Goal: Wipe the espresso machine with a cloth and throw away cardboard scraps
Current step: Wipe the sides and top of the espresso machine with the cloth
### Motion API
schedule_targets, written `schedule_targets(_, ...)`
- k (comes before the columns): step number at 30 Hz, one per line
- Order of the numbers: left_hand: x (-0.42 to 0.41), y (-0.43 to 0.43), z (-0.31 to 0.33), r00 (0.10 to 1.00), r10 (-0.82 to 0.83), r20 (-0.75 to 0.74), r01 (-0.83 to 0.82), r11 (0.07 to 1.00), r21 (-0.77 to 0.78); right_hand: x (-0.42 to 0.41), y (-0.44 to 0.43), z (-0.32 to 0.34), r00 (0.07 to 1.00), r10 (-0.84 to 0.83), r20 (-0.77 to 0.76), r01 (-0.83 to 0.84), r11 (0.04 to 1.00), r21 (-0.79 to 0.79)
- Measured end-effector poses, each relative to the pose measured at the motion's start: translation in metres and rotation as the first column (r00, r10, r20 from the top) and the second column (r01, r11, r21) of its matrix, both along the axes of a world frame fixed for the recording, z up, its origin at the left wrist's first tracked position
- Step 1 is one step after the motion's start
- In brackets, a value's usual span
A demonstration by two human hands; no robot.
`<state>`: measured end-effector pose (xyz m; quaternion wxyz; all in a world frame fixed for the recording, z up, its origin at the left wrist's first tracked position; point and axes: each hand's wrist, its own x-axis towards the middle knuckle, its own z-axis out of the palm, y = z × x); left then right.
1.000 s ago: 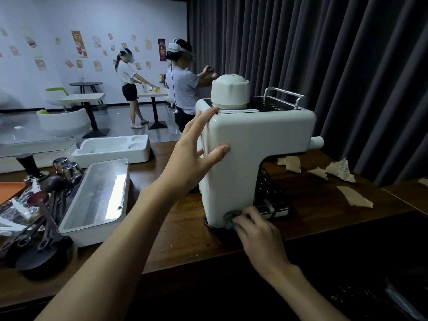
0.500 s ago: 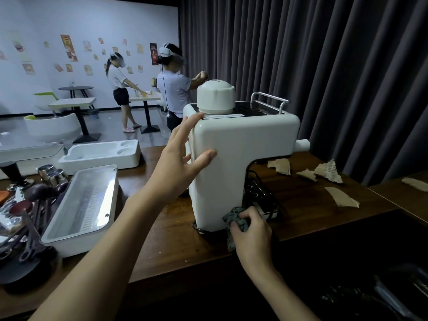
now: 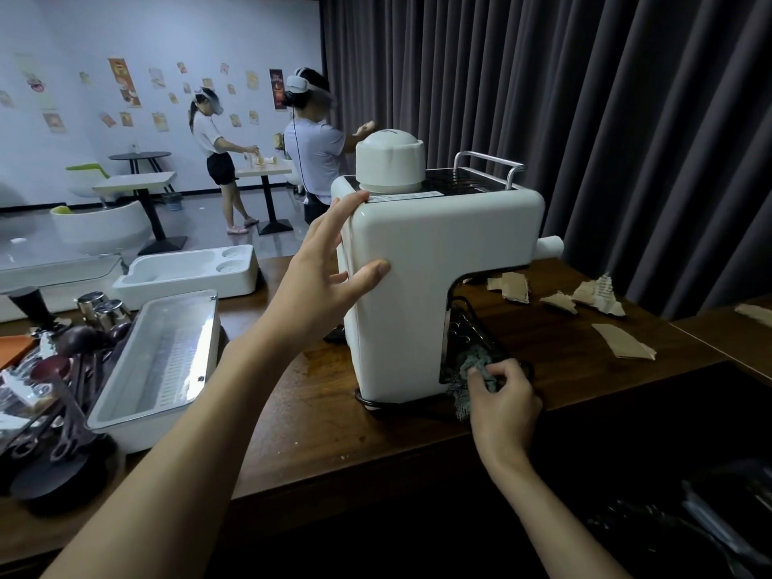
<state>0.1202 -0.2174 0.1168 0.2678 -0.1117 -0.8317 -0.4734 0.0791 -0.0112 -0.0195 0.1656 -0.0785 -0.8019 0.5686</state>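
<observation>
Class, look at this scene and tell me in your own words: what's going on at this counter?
A person is wiping a white espresso machine. The left hand steadies its upper side, fingers spread flat. The right hand grips a grey cloth and holds it against the machine's low front by the drip tray. Torn cardboard scraps lie on the counter beyond the machine, not yet thrown away.

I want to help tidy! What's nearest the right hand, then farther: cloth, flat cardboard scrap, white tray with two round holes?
1. Cloth: pinched in the right hand, low by the espresso machine.
2. Flat cardboard scrap: on the table, to the right.
3. White tray: far left, past the machine.
</observation>
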Motion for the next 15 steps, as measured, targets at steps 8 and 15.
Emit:
schedule_targets(8,0.001,0.000,0.002,1.000,-0.004,-0.008,0.003,1.000,-0.026,-0.015,0.016,-0.004,0.983,-0.175,0.048,0.181,0.972,-0.153)
schedule_targets(15,0.003,0.000,0.003,0.999,0.037,0.023,-0.035,0.997,-0.063,-0.001,-0.002,-0.017,0.990,-0.127,-0.063,0.123,0.990,-0.068)
